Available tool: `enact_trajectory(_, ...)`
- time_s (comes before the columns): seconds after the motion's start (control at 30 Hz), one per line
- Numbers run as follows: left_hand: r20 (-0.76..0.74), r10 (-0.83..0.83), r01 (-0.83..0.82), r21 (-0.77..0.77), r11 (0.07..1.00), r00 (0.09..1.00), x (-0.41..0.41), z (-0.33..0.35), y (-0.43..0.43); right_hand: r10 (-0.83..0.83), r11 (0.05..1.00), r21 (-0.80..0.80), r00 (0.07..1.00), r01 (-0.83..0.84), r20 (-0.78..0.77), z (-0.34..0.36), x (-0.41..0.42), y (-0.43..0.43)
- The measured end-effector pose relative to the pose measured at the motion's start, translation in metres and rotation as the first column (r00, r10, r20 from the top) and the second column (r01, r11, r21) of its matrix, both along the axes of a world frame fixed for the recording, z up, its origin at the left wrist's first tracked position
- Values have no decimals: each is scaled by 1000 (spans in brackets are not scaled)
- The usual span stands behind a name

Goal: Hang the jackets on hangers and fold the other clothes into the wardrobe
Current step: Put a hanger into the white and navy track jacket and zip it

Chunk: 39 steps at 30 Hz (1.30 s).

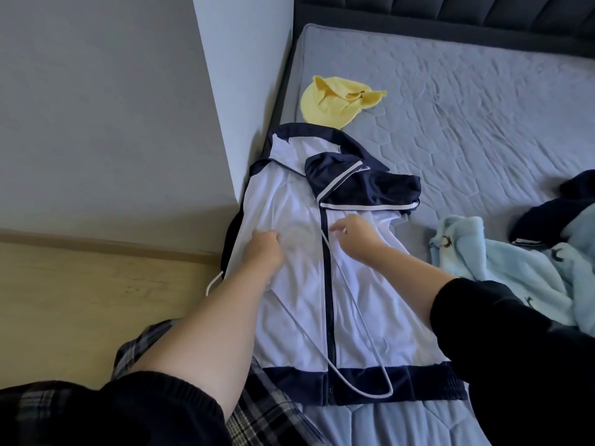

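Jacket [299,278] lies flat on the bed [467,130], front up, hood toward the wall end, zip line running down the middle, navy hem nearest the person. L hand [264,249] is on the left white panel w/ fingers curled down into the cloth, gripping a bunch of it. R hand [351,232] hovers just right of the zip near the chest, fingers loosely bent, thumb and forefinger close together; can't tell if they've closed on anything. A thin white loop [386,379] runs from by that hand down over the hem, prob. the hanger, tho it could be a cord; a small white hook end [212,283] pokes out at the jacket's left edge. Step in hand looks like getting the hanger seated in the shoulders. To do it well: spread the front panels apart at the chest first, don't drag the whole thing; feed one hanger arm into one shoulder, then the other, hook up thru the neck under the hood. Thin slippery fabric, so it'll slide, so keep L hand pinning it while R works. Flatten the folded-over navy hood piece before lifting, else it hangs twisted. Yellow garment [335,101] beyond the hood and the light-blue fleece [502,262] to the right are well apart, no snag risk; those are for folding after.
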<state>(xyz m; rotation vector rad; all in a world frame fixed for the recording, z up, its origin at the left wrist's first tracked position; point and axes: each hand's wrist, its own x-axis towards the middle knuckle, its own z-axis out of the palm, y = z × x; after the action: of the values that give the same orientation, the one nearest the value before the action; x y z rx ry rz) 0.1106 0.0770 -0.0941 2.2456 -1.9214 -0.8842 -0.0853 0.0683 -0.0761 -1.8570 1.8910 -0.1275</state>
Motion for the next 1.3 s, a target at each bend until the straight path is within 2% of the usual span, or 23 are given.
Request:
enact_trajectory(0.03,17,-2,3,-12,1000,1000,-1,-1,0,29,998,-56,998,-32,-61,1,2,-4)
enact_trajectory(0.1,38,-8,10,-37,999,999,-4,-6,-2,28,996,-83,996,-35,-79,2,9,-12)
enact_trajectory(0.13,35,-8,10,-52,999,999,-6,-8,-2,3,997,-73,999,-7,-44,1,12,-16)
enact_trajectory(0.2,13,1,0,-90,996,1000,-8,-11,-2,-103,994,-25,982,108,158,-3,20,-27)
enact_trajectory(0.27,-9,13,-14,-114,993,1000,-10,-15,-2,-245,967,41,865,253,439,-3,29,-38)
enact_trajectory(0.33,-37,21,-26,-129,991,999,-10,-18,-2,-341,937,163,721,307,603,3,37,-50)
enact_trajectory(0.43,-90,14,-30,-177,984,996,-14,-17,-3,-473,881,312,627,356,619,13,38,-58)
enact_trajectory(0.53,-159,-34,7,-165,986,987,-28,-12,-5,-517,815,199,526,545,675,26,14,-62)
enact_trajectory(0.6,-240,-22,-1,-97,995,971,-36,-12,-3,-557,686,88,443,723,702,44,-21,-62)
enact_trajectory(0.67,-329,17,-34,-45,998,944,-40,-18,-3,-613,465,3,320,885,723,60,-73,-61)
enact_trajectory(0.7,-369,44,-56,-22,998,928,-40,-19,-2,-632,361,-19,260,932,730,66,-99,-58)
enact_trajectory(0.77,-488,134,-132,39,990,862,-39,-20,-1,-682,235,-52,203,971,702,69,-145,-46)
enact_trajectory(0.83,-600,219,-200,99,975,769,-39,-19,0,-832,233,-101,252,967,495,60,-170,-29)
enact_trajectory(0.9,-647,251,-232,117,966,720,-41,-18,4,-901,309,-142,337,940,273,46,-171,-15)
enact_trajectory(0.93,-662,253,-244,108,964,706,-42,-17,6,-889,380,-159,407,911,211,39,-164,-10)
enact_trajectory(1.03,-681,274,-292,93,952,678,-45,-8,13,-694,661,-331,717,673,71,13,-133,-2)
enact_trajectory(1.1,-668,292,-331,72,941,685,-42,-6,12,-486,809,-340,871,480,73,-1,-103,3)
enact_trajectory(1.17,-639,309,-369,43,928,704,-37,-5,10,-343,909,-205,932,362,120,-12,-72,7)
enact_trajectory(1.23,-622,331,-402,29,915,709,-32,-3,8,-266,955,-107,959,276,102,-18,-48,12)
enact_trajectory(1.3,-633,350,-435,24,900,691,-29,0,6,-179,964,-199,984,176,-1,-19,-32,16)
